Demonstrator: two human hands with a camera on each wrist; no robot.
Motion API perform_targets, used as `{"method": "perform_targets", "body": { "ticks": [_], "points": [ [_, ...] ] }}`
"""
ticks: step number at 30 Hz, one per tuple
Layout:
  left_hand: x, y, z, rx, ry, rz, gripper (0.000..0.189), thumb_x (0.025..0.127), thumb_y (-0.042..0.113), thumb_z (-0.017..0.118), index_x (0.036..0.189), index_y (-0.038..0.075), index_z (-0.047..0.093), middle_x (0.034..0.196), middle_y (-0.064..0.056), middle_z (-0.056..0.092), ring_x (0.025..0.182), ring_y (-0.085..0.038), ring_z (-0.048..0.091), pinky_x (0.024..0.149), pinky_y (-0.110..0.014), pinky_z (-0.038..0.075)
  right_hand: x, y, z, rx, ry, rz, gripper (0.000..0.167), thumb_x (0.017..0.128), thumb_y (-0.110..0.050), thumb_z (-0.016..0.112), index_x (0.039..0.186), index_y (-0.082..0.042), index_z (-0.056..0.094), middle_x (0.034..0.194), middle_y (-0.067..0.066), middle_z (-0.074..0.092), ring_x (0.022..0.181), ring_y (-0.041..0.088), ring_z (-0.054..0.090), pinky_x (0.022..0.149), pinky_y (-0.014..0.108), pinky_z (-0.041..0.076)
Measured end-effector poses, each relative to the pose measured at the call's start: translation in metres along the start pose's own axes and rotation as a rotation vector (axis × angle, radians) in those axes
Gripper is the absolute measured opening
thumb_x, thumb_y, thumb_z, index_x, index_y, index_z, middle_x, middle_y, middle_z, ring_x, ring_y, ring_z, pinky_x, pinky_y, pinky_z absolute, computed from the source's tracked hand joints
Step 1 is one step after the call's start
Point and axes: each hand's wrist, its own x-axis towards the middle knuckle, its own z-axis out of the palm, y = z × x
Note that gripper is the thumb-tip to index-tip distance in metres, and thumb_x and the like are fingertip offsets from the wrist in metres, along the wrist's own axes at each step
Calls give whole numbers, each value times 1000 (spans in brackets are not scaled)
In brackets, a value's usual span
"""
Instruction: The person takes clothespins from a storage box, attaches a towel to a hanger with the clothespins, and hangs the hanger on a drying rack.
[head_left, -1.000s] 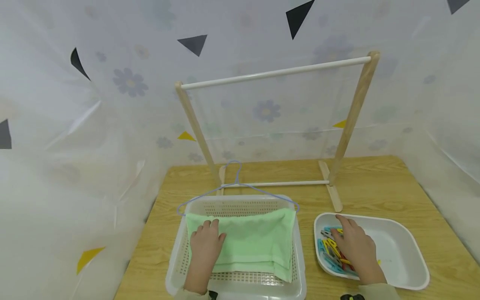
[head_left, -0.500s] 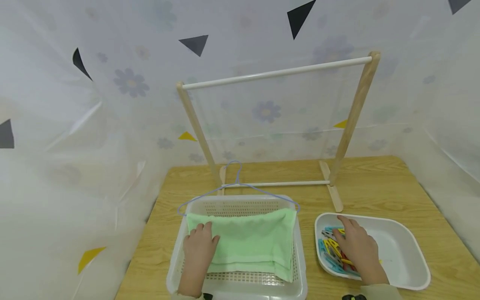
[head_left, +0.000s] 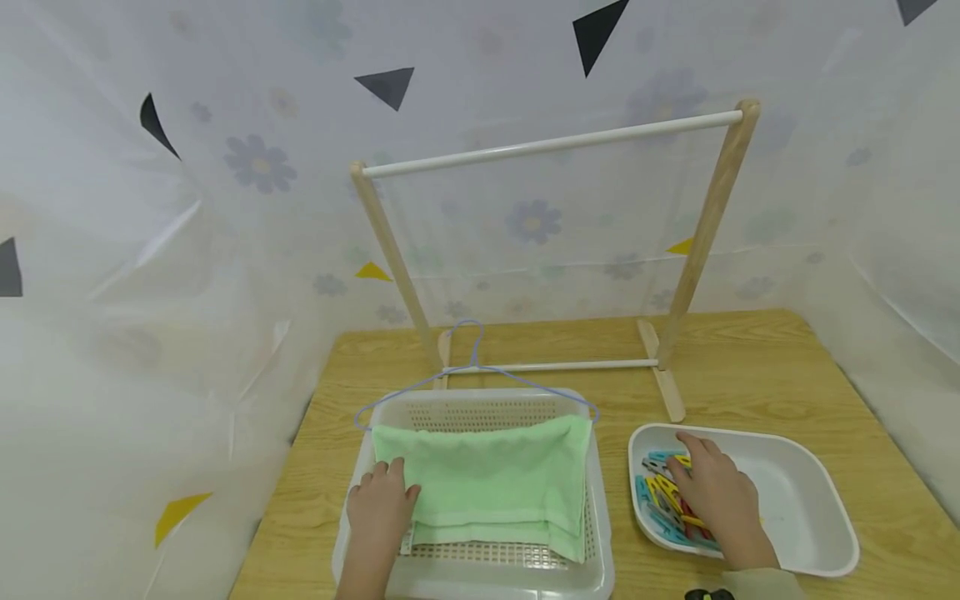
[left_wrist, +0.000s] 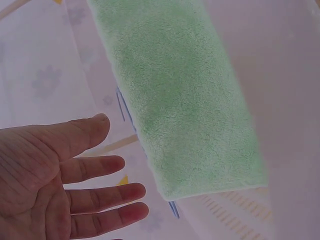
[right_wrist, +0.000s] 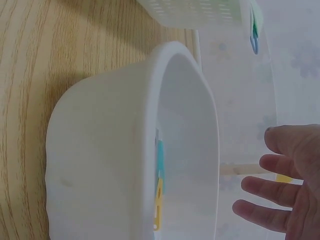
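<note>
A folded light green towel [head_left: 495, 475] lies across the white perforated basket [head_left: 427, 583], and a blue hanger [head_left: 540, 386] shows behind it at the basket's far rim. My left hand [head_left: 381, 504] is over the left end of the towel; in the left wrist view its fingers are spread beside the towel [left_wrist: 175, 100] and hold nothing. My right hand [head_left: 722, 500] hovers above the white tub [head_left: 810, 517], by a heap of coloured clothespins [head_left: 663, 492]. In the right wrist view the fingers stay apart from the tub, with nothing between them.
Behind the basket stands a wooden rack [head_left: 705, 225] with a white top bar [head_left: 555, 145] and a lower bar. All of it is on a wood-grain table [head_left: 585, 337], enclosed by pale flowered sheeting [head_left: 225, 250].
My left hand has slid left and toward me, off more of the towel, and a small white tag now shows beside it. The right hand has barely moved.
</note>
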Motion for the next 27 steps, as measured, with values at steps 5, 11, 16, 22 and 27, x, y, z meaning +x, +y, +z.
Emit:
{"method": "perform_targets", "body": {
  "ticks": [5, 11, 16, 22, 27],
  "points": [
    [-3, -4, -1, 2, -15, -6, 45, 80, 29, 66, 113, 1, 55, 102, -18, 57, 88, -34, 56, 75, -47, 45, 1, 1, 0, 2, -2, -2, 47, 86, -27, 56, 122, 2, 47, 117, 29, 46, 94, 47, 50, 62, 56, 43],
    [-5, -8, 0, 5, -24, -24, 44, 80, 29, 66, 112, 0, 55, 102, -20, 56, 88, -35, 56, 74, -46, 46, 1, 1, 2, 4, -5, 4, 47, 86, -27, 55, 123, 2, 47, 117, 29, 47, 95, 47, 49, 63, 55, 43],
    [-5, -11, 2, -4, -17, -30, 44, 79, 28, 68, 109, -2, 57, 98, -19, 57, 84, -34, 57, 69, -44, 48, 0, 1, 0, 2, -21, 22, 48, 87, -28, 55, 123, 3, 47, 118, 29, 46, 96, 47, 49, 65, 56, 43],
    [-6, -16, 5, -3, -37, -39, 44, 78, 28, 69, 105, -5, 57, 96, -20, 57, 82, -33, 57, 67, -42, 49, 1, 3, 3, 3, -13, 25, 48, 86, -28, 56, 122, 3, 47, 116, 29, 47, 95, 47, 50, 64, 55, 43],
    [-7, -20, 6, -8, -68, -58, 45, 79, 27, 68, 106, -6, 56, 97, -20, 57, 84, -34, 57, 69, -43, 48, 1, 3, 3, 2, -15, 27, 48, 86, -29, 56, 122, 3, 47, 116, 29, 47, 95, 47, 49, 64, 55, 43]
  ]
}}
